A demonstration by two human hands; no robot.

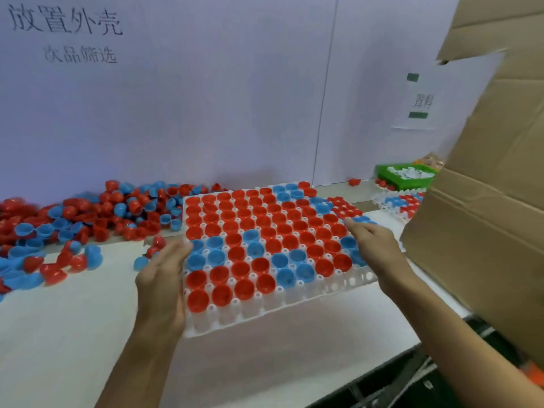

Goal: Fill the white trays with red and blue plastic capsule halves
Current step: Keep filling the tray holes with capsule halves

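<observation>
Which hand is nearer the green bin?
Right. The right hand rests on the tray's right edge, below the green bin; the left hand holds the opposite edge.
</observation>
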